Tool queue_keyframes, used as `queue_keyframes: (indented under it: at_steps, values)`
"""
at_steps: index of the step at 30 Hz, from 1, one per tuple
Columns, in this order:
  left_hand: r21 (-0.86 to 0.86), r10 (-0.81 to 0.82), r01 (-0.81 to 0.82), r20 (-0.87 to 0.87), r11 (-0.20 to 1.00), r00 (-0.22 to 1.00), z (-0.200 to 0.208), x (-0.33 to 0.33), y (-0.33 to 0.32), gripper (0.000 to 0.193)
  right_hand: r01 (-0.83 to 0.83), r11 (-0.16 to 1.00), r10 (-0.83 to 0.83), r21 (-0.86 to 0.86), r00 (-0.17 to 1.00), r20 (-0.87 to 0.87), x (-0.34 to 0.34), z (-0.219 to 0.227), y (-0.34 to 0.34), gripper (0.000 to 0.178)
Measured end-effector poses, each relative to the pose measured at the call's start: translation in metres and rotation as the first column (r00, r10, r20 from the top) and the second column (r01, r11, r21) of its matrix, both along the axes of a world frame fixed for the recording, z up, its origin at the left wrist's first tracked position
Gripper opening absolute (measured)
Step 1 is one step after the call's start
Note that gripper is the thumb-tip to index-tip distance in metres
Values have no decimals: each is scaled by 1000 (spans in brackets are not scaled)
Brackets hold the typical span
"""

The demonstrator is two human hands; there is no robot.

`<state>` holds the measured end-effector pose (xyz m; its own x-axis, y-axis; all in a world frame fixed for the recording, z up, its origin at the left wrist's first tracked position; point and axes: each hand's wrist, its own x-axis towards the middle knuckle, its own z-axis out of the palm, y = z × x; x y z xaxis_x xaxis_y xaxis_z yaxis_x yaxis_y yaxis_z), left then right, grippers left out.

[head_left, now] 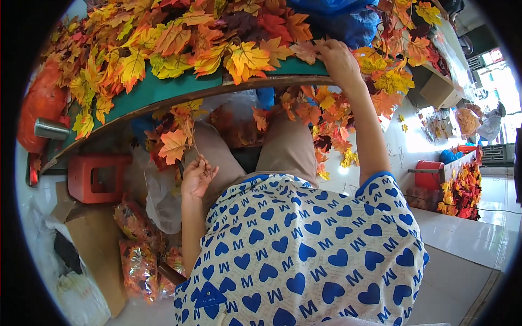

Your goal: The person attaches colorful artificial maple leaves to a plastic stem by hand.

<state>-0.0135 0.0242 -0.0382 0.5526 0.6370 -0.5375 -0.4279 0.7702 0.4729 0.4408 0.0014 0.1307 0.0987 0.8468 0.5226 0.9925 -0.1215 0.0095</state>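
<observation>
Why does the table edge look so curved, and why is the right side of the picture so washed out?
In the head view, the fisheye lens bends the straight green table edge into an arc and leaves black corners. Daylight glares off the white floor at right, bleaching detail there. The leaves and both hands, left hand and right hand, look sharp; under the table lies in shadow.

Leaves (179,38): matt cloth-like fabric, orange and yellow. Desk (179,89): smooth green top, wooden edge. Stool (98,176): glossy red plastic. Shirt (304,250): soft printed cloth. Floor (467,239): glossy tile.
</observation>
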Motion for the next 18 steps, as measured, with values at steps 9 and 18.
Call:
queue_keyframes:
  at_steps: [9, 18]
  values:
    - [68, 50, -56, 88, 996, 995, 7, -6, 1, 10, -26, 996, 28, -86, 999, 22, 24, 18, 7, 26]
    - [134, 117, -124, 57, 983, 991, 28, -9, -6, 14, 139, 787, -24, 602, 980, -195, 29, 49, 6, 10]
